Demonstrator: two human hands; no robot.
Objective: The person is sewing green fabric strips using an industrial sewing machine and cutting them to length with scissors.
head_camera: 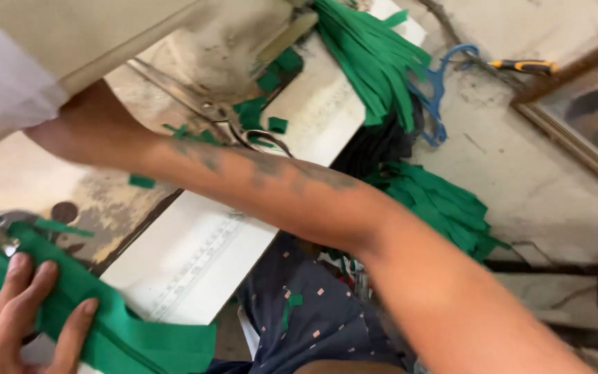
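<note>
The left hand point(15, 312) lies nearest, flat at the bottom left corner, fingers spread and pressing down on a green strip point(126, 332) of cloth — an open grip, nothing closed inside it. The strip runs from under the fingers across the edge of the desk point(29, 173) to the lower middle of the view.

The right forearm crosses the whole view from lower right to upper left, where it ends behind the pale sewing machine point(105, 34); the right hand itself is hidden there, so I cannot tell how its grip stands.

Just past the forearm lie scissors point(243, 131) on the desk, among small green scraps point(264, 90). A white board point(202, 256) with a ruler scale slants across the desk.

Further off, a bundle of green strips point(375, 62) hangs over the board's far end — a second heap point(444, 204) lies on the floor below it. Beside these are a blue hanger point(444, 76) and a yellow-handled tool point(524, 66). A dark patterned cloth point(313, 312) shows under the forearm.
</note>
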